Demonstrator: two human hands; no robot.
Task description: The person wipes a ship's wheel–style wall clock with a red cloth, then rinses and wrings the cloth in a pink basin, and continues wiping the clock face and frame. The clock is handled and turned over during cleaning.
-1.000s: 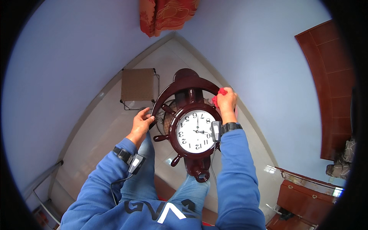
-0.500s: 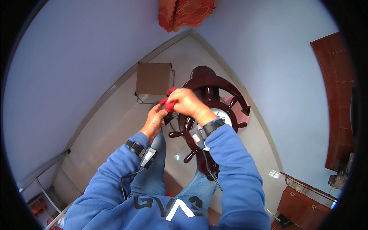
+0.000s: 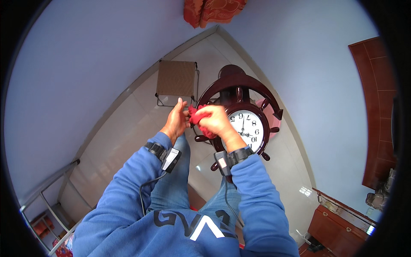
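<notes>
My right hand (image 3: 216,121) is closed around a crumpled red cloth (image 3: 198,115), held above the left rim of a clock. Just left of the cloth, my left hand (image 3: 175,121) is open with its thumb raised; whether its fingertips touch the cloth I cannot tell. The clock has a glossy dark-brown frame (image 3: 262,84) shaped like a ship's wheel with an anchor. Its round white dial (image 3: 252,125) faces up and appears upside down to me. My right hand and forearm hide part of the wheel's left side.
A stool (image 3: 176,78) with a woven tan seat and thin metal legs stands beyond my left hand. Something pink and rounded (image 3: 274,121) shows under the clock's right side. Walls meet in the far corner below a red-orange curtain (image 3: 216,12). A reddish-brown cabinet (image 3: 338,229) is at lower right.
My left hand has let go of the red cloth and opened. My right hand has moved slightly right and down with the cloth, and more of the dial shows.
</notes>
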